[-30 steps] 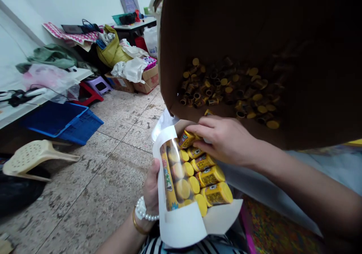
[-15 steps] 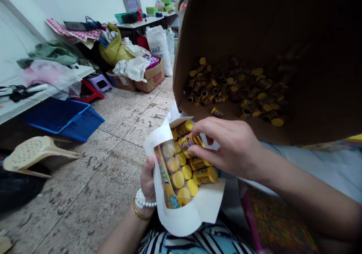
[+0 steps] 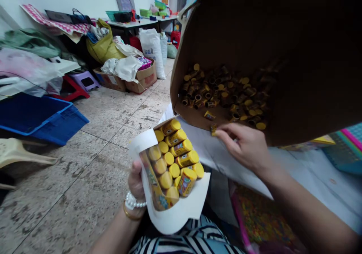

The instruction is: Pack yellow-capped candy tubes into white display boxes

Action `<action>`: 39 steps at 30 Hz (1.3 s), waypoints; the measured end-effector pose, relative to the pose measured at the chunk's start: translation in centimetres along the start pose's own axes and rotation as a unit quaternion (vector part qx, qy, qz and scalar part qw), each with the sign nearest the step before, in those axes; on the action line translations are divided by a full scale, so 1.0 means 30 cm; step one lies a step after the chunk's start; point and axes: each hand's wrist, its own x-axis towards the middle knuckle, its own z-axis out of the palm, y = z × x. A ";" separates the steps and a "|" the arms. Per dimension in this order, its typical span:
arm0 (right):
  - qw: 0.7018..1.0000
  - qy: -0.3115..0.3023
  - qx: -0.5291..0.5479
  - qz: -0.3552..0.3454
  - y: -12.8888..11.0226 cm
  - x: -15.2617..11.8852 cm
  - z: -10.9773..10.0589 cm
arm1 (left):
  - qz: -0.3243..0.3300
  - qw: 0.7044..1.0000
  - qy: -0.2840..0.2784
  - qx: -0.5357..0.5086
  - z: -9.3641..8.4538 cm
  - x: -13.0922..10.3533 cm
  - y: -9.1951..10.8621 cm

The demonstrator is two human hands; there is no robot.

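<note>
My left hand (image 3: 137, 180) grips the side of a white display box (image 3: 172, 220), its flap open and a clear window on the front. Packed inside are rows of small yellow-lidded jars (image 3: 181, 148) with printed labels; one lies tilted at the lower right, near the open flap. My right hand (image 3: 243, 144) is closed at the lower lip of a big cardboard carton (image 3: 195, 120), its thumb and fingers pinching a small printed jar (image 3: 213, 128). More of these jars (image 3: 220, 91) lie heaped in the shadowed carton.
Below the right arm sits a pink-edged bag (image 3: 260, 212) of small multicoloured pieces. On the floor to the left are a blue crate (image 3: 65, 123) and a cream plastic stool (image 3: 22, 152). Farther back stand stuffed cardboard boxes (image 3: 145, 76) and a white sack (image 3: 152, 48).
My right hand has left the jars in the display box and moved right to the carton's lip, where it pinches another jar. A jar now lies tilted at the display box's lower right.
</note>
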 end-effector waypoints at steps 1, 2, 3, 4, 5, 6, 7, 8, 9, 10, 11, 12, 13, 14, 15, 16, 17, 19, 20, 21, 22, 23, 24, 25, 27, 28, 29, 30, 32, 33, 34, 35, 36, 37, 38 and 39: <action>0.997 -0.030 -0.052 0.045 0.042 0.019 0.031 | 0.020 1.000 0.008 -0.003 0.002 0.009 -0.004; 0.991 -0.064 -0.089 0.073 0.076 0.035 0.067 | 0.031 0.999 0.014 -0.002 0.004 0.017 -0.008; 0.986 -0.094 -0.108 0.085 0.102 0.047 0.103 | 0.034 0.999 0.017 0.001 0.006 0.024 -0.010; 0.984 -0.117 -0.107 0.081 0.118 0.055 0.134 | 0.030 0.999 0.016 0.005 0.007 0.029 -0.011; 0.986 -0.129 -0.090 0.065 0.123 0.059 0.157 | 0.030 0.999 0.014 0.007 0.009 0.032 -0.009; 0.988 -0.134 -0.065 0.044 0.119 0.060 0.168 | 0.032 0.999 0.011 0.007 0.010 0.032 -0.006; 0.990 -0.134 -0.040 0.024 0.105 0.057 0.168 | 0.037 0.999 0.008 0.006 0.011 0.031 -0.003; 0.991 -0.131 -0.012 0.004 0.082 0.052 0.156 | 0.041 0.999 0.007 0.006 0.012 0.029 0.001; 0.992 -0.121 0.019 -0.016 0.051 0.045 0.135 | 0.043 0.999 0.006 0.008 0.013 0.027 0.004; 0.993 -0.103 0.051 -0.033 0.015 0.038 0.108 | 0.043 0.999 0.007 0.012 0.013 0.025 0.004; 0.992 -0.084 0.081 -0.047 -0.025 0.031 0.079 | 0.039 0.999 0.008 0.019 0.012 0.023 0.003; 0.990 -0.069 0.108 -0.065 -0.066 0.025 0.053 | 0.034 0.999 0.012 0.026 0.010 0.023 0.001; 0.986 -0.061 0.127 -0.088 -0.104 0.021 0.031 | 0.029 0.999 0.017 0.034 0.008 0.023 -0.004; 0.982 -0.061 0.137 -0.115 -0.138 0.020 0.017 | 0.026 0.998 0.026 0.042 0.006 0.024 -0.008; 0.977 -0.072 0.139 -0.144 -0.164 0.022 0.011 | 0.029 0.998 0.037 0.050 0.005 0.025 -0.013; 0.971 -0.088 0.138 -0.172 -0.182 0.026 0.012 | 0.032 0.997 0.047 0.056 0.005 0.027 -0.016; 0.965 -0.104 0.138 -0.197 -0.192 0.031 0.018 | 0.034 0.996 0.054 0.062 0.008 0.029 -0.017; 0.954 -0.126 0.146 -0.231 -0.194 0.040 0.033 | 0.033 0.996 0.050 0.063 0.021 0.033 -0.013; 0.951 -0.126 0.151 -0.238 -0.191 0.041 0.037 | 0.028 0.997 0.039 0.054 0.031 0.035 -0.008; 0.951 -0.115 0.154 -0.241 -0.188 0.039 0.036 | 0.023 0.999 0.027 0.039 0.041 0.035 -0.002; 0.955 -0.094 0.152 -0.238 -0.188 0.033 0.032 | 0.019 1.000 0.014 0.020 0.051 0.035 0.004; 0.960 -0.068 0.145 -0.232 -0.191 0.023 0.024 | 0.020 1.000 0.005 0.001 0.058 0.034 0.010; 0.964 -0.046 0.134 -0.226 -0.198 0.010 0.015 | 0.020 1.000 -0.002 -0.016 0.063 0.032 0.014; 0.966 -0.032 0.123 -0.226 -0.207 -0.005 0.007 | 0.019 0.999 -0.005 -0.028 0.065 0.030 0.016; 0.964 -0.028 0.106 -0.241 -0.228 -0.034 0.001 | 0.020 0.999 -0.003 -0.034 0.059 0.023 0.015; 0.962 -0.040 0.101 -0.250 -0.239 -0.045 0.004 | 0.020 0.999 0.001 -0.030 0.052 0.020 0.011; 0.960 -0.061 0.096 -0.257 -0.248 -0.053 0.009 | 0.018 1.000 0.005 -0.024 0.045 0.017 0.007; 0.958 -0.083 0.092 -0.259 -0.255 -0.056 0.016 | 0.018 1.000 0.008 -0.019 0.038 0.015 0.003; 0.957 -0.125 0.080 -0.248 -0.262 -0.052 0.028 | 0.026 0.999 0.015 -0.011 0.024 0.013 -0.004; 0.957 -0.143 0.075 -0.242 -0.263 -0.046 0.032 | 0.030 0.999 0.017 -0.009 0.019 0.012 -0.006; 0.956 -0.158 0.069 -0.237 -0.262 -0.039 0.034 | 0.034 0.999 0.025 -0.007 0.014 0.012 -0.007; 0.955 -0.170 0.062 -0.235 -0.262 -0.032 0.034 | 0.037 0.999 0.036 -0.003 0.009 0.011 -0.007; 0.952 -0.181 0.054 -0.239 -0.262 -0.026 0.031 | 0.041 0.998 0.049 0.002 0.004 0.010 -0.006; 0.950 -0.189 0.046 -0.246 -0.262 -0.023 0.027 | 0.045 0.997 0.063 0.007 -0.002 0.008 -0.006; 0.947 -0.190 0.040 -0.254 -0.262 -0.021 0.022 | 0.051 0.996 0.077 0.013 -0.009 0.006 -0.006; 0.947 -0.185 0.034 -0.260 -0.262 -0.022 0.016 | 0.060 0.994 0.089 0.018 -0.016 0.003 -0.006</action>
